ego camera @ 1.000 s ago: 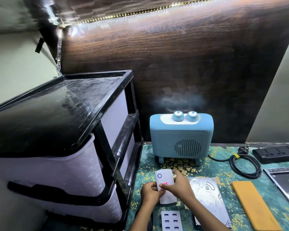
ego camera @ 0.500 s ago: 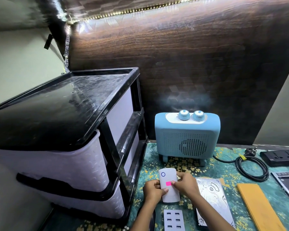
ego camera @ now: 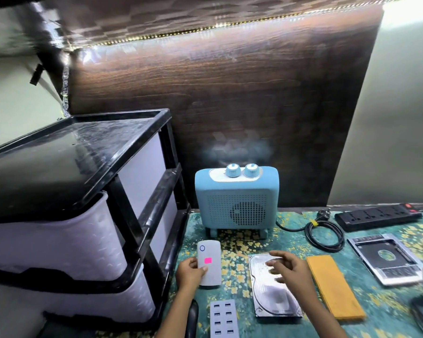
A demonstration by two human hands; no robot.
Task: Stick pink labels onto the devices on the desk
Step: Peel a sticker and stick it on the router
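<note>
A white power bank [ego camera: 210, 274] lies on the green patterned desk [ego camera: 291, 242] with a pink label [ego camera: 208, 260] stuck on its face. My left hand [ego camera: 189, 273] grips its left edge. Hovering over a silver hard drive [ego camera: 275, 297], my right hand [ego camera: 287, 268] has its fingers spread and holds nothing. Behind them stands a blue heater [ego camera: 237, 198] with two knobs. A grey multi-port USB hub [ego camera: 224, 318] lies near the front edge. A drive caddy [ego camera: 386, 258] rests at the right.
A black and white drawer unit [ego camera: 78, 215] fills the left side. A yellow pad [ego camera: 332, 286] lies right of the hard drive. A coiled black cable [ego camera: 325, 232] and a black power strip [ego camera: 377, 215] sit at the back right. A dark wood panel [ego camera: 230, 106] rises behind.
My right hand has let go of the power bank and moved right over the hard drive. The pink label stays stuck on the power bank. The view has shifted.
</note>
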